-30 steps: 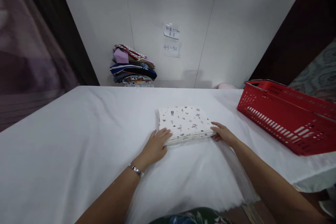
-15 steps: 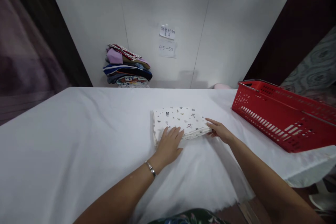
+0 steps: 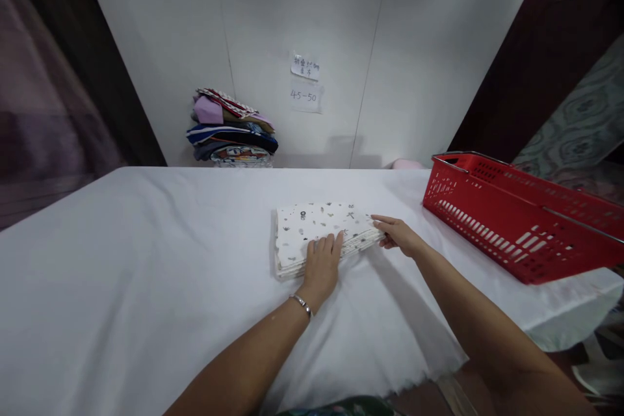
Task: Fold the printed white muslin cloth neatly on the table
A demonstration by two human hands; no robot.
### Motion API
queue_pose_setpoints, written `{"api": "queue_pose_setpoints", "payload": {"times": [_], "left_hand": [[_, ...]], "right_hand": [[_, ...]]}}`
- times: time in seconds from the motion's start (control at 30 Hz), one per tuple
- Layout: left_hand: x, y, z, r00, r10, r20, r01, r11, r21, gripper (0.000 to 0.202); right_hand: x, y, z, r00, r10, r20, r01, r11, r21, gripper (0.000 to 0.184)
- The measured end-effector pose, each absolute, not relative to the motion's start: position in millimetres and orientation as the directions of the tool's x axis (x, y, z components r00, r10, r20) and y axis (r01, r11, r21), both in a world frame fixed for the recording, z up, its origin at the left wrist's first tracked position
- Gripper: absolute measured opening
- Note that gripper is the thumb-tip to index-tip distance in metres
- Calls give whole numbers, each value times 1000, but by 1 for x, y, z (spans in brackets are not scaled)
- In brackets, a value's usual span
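- Two hands on one cloth [image 3: 316, 227]: a folded white square with small dark prints, lying flat on the table [image 3: 146, 260], near its middle and just ahead of me.
- My left hand [image 3: 322, 266] lies palm down on the cloth's near edge, fingers spread and flat, closed on nothing. A bracelet [image 3: 302, 302] sits at the wrist.
- My right hand [image 3: 397, 234] is at the cloth's right edge, fingers out straight and touching the side of the folds, not curled round them.
- My hands are apart, with the cloth's near right corner between them.
- Several layers show along the near edge, so I judge it soft and light, with no stiffness of its own. Lifted by one corner it would likely sag and fall open.
- The best hold, I think, is from two opposite sides, fingers beneath the bottom layer and thumbs on top, so that all the folds are pinched together.
- The table is covered smooth and white, so the cloth should slide readily under a flat palm. It is not fragile.
- A red basket [image 3: 511, 227] stands at the table's right end, well apart from the cloth. I cannot see what it holds.
- A pile [image 3: 231, 136] of mixed-colour fabrics sits by the far wall behind the table, to the left, with two paper notes [image 3: 305, 81] on the wall near it.
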State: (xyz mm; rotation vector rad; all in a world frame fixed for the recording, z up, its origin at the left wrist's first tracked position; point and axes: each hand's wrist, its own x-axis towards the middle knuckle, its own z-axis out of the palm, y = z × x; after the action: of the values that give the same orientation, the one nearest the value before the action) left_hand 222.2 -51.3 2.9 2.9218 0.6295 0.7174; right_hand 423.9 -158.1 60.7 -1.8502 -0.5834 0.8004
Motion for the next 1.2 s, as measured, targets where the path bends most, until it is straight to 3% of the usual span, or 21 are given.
{"api": "queue_pose_setpoints", "payload": {"times": [0.27,0.57,0.73,0.87,0.97,1.2], "left_hand": [[207,-40,0,815,393,426,390,-915,99,63],[155,-11,2,828,381,412,446,-893,-70,60],[131,1,2,823,365,436,452,-885,-113,62],[127,5,1,839,323,438,416,-900,-133,61],[127,7,1,840,303,450,402,-905,-139,57],[125,12,0,825,283,490,379,-919,-107,56]], "right_hand": [[423,-166,55,629,739,-241,49,-347,-936,43],[418,-181,28,574,788,-223,-38,-246,-968,36],[414,-194,19,465,864,-194,-72,-182,-981,49],[412,-200,13,381,916,-125,87,-171,-981,69],[411,-200,5,425,904,-41,326,-196,-925,68],[409,-201,-6,399,895,200,816,-248,-522,54]]}}
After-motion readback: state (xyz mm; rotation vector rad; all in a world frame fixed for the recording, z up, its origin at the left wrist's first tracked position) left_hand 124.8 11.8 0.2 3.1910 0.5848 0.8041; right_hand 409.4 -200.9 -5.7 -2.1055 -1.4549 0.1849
